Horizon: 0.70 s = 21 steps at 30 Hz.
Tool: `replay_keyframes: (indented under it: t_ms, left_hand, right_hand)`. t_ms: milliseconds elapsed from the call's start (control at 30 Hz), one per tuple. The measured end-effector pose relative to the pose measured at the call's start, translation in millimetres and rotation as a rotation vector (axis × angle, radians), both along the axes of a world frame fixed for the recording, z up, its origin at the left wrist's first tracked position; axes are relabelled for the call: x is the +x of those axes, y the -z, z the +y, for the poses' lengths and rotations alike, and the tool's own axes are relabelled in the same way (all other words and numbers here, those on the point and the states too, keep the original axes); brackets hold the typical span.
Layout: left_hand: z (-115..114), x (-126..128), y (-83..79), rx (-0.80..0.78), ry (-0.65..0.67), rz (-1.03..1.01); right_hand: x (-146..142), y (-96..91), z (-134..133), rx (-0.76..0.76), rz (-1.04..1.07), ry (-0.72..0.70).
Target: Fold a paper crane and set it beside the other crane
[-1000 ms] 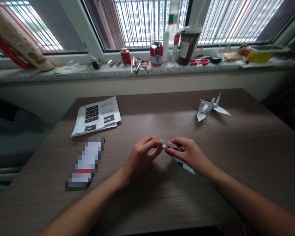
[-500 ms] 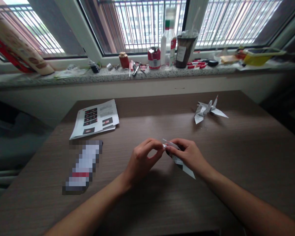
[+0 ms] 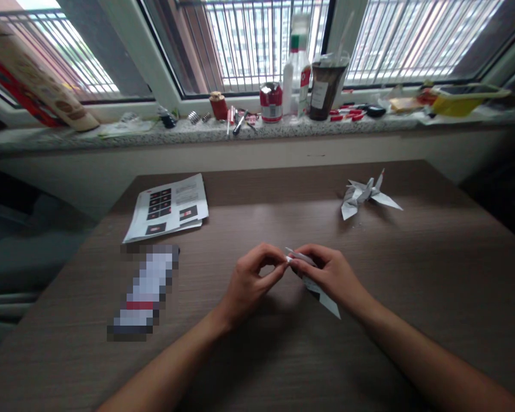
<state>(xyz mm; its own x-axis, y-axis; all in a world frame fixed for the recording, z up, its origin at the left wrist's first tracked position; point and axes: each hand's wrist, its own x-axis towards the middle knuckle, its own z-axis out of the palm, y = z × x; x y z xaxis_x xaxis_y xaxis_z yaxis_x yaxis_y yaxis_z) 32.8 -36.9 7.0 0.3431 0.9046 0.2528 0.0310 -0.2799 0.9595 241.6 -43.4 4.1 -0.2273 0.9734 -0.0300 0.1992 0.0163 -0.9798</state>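
Over the middle of the table, my right hand [image 3: 324, 264] grips a folded piece of printed paper [image 3: 324, 297] between thumb and fingers. One pointed end of the paper hangs down below that hand. My left hand [image 3: 255, 277] pinches a small tip at the paper's left end, thumb and forefinger closed on it. Both sets of fingertips nearly meet there, and they hide part of the folds. Farther back on the right, several folded paper cranes [image 3: 360, 197] lie bunched together; I cannot tell how many.
Printed sheets [image 3: 171, 209] lie at the table's back left, with a blurred-out phone-like object [image 3: 148, 289] in front of them. On the stone windowsill [image 3: 189, 137] stand a red can [image 3: 270, 103], clear bottles [image 3: 288, 86], a dark cup [image 3: 324, 91] and a yellow basket [image 3: 459, 103].
The hands stay close together on the folded paper, with only a slight shift of fingers. The whole view has moved a little.
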Motion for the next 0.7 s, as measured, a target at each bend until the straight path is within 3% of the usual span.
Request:
replay_keyframes:
  t_ms: [200, 467, 700]
  left_hand:
    - [-3, 0, 1.3, -0.066, 0.018, -0.076]
    - [-2, -4, -3.3, -0.108, 0.049, -0.028]
    - [-3, -3, -2.2, -0.209, -0.010, -0.057]
  right_hand:
    - [-5, 2.7, -2, -0.062, 0.091, 0.046]
    - [-9, 2.6, -5, -0.089, 0.112, 0.062]
    - [-12, 3.9, -5, -0.107, 0.190, 0.045]
